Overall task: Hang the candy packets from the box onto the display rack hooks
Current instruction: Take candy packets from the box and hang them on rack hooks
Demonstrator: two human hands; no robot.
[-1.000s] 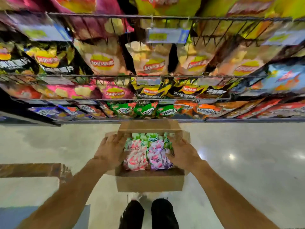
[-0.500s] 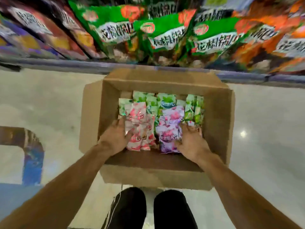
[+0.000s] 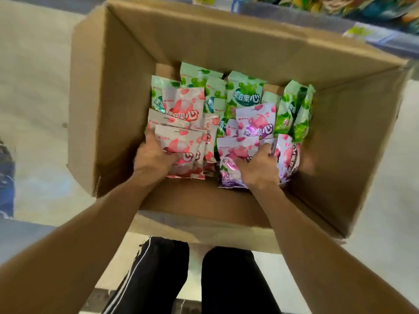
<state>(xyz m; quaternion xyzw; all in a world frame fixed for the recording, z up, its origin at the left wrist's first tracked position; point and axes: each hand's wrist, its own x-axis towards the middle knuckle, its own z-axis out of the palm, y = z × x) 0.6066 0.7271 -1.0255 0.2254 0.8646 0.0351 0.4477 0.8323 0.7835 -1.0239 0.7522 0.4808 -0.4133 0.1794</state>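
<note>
While a second ago resting on the rim of the cardboard box [image 3: 127, 91], now deep inside it. Left hand [image 3: 154, 155] gripping a stack of pink candy packets [image 3: 181, 150], right hand [image 3: 258, 166] with fingers curled round purple packets [image 3: 233, 159]. Green packets [image 3: 244, 96] untouched behind. Picking begun; hanging not yet started, hooks out of view.
</note>
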